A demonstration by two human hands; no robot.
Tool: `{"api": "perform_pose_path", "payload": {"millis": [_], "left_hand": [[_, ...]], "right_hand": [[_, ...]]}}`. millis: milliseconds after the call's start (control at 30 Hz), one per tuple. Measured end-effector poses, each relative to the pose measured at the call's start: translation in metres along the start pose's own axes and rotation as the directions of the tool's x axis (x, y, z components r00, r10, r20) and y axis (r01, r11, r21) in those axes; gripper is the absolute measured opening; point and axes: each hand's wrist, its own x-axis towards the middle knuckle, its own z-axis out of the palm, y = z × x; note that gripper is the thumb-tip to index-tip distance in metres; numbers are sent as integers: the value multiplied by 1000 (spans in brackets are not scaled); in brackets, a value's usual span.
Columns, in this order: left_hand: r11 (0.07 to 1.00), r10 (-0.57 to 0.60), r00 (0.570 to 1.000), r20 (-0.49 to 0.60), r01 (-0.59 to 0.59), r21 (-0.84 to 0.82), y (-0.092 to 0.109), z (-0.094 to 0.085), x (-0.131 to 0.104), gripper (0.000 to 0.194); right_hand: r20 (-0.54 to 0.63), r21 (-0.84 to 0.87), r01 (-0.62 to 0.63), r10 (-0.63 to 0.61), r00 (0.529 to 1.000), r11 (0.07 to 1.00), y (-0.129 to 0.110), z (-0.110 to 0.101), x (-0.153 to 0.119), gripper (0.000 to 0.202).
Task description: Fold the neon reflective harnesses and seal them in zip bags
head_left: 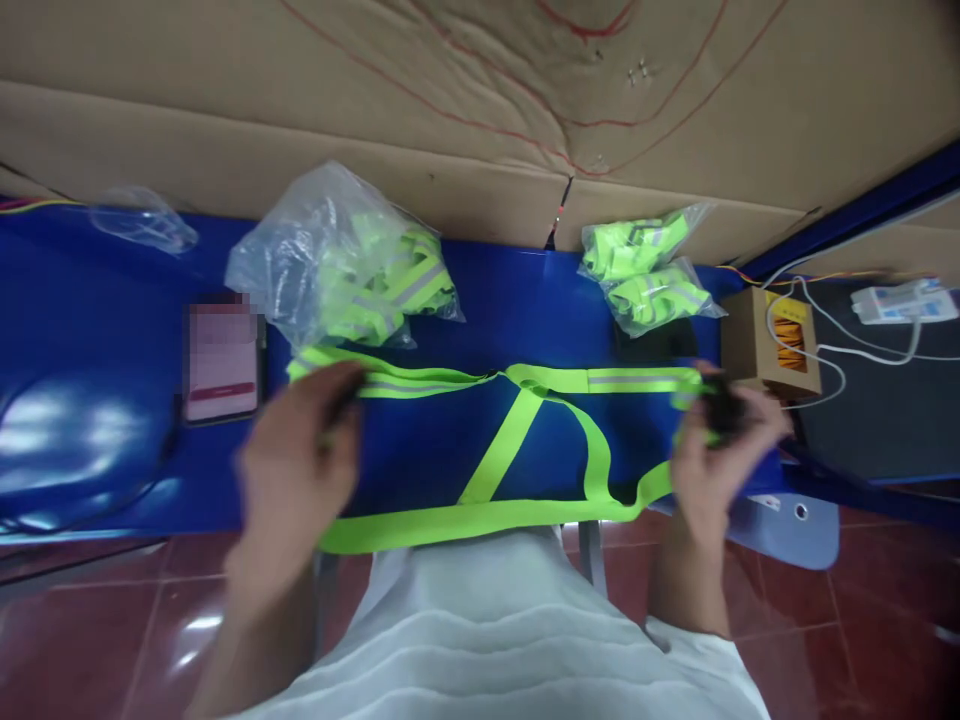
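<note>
A neon yellow-green strap harness (502,450) with grey reflective stripes is spread over the blue table, its lower band along the front edge. At its left end, my left hand (304,460) is closed on a dark piece, blurred by motion. My right hand (716,450) pinches a black piece at the harness's right end, where a band loops down below the fingers. Between the hands the upper straps run nearly straight, and two shorter straps join them to the lower band.
Behind the harness lie a large clear bag (330,260) of neon straps and two small bagged bundles (645,265). A phone (221,360) is at the left. An open cardboard box (772,340), white cables and a power strip (904,300) are at the right. Cardboard lines the back.
</note>
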Motion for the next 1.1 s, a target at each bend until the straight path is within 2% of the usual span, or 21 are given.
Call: {"api": "perform_pose_path", "payload": {"millis": [33, 67, 133, 167, 267, 533, 667, 800, 1100], "left_hand": [[997, 69, 997, 34, -70, 31, 6, 20, 5, 44], [987, 144, 987, 74, -148, 63, 12, 38, 9, 47], [954, 262, 955, 139, -278, 111, 26, 64, 15, 50], [940, 295, 945, 140, -313, 134, 32, 71, 17, 51], [910, 364, 923, 123, -381, 165, 44, 76, 17, 50], [871, 454, 881, 137, -471, 144, 43, 79, 14, 49], [852, 482, 850, 215, -511, 113, 44, 80, 15, 54], [831, 515, 815, 264, -551, 79, 48, 80, 15, 60], [832, 520, 808, 278, -553, 52, 55, 85, 16, 59]], "right_hand": [[226, -28, 48, -40, 973, 998, -15, 15, -4, 47], [406, -27, 140, -117, 906, 990, -27, 28, -8, 47], [559, 33, 217, -198, 805, 976, -45, 44, -14, 55], [578, 68, 229, -225, 784, 971, -49, 49, -17, 60], [586, 123, 211, -243, 773, 970, -51, 57, -20, 69], [650, 108, 209, -228, 725, 972, -53, 61, -16, 86], [730, 59, 215, -189, 657, 975, -55, 58, -12, 94], [790, 24, 241, -166, 591, 970, -59, 59, -10, 93], [776, 24, 271, -189, 601, 962, -70, 65, -11, 88]]}}
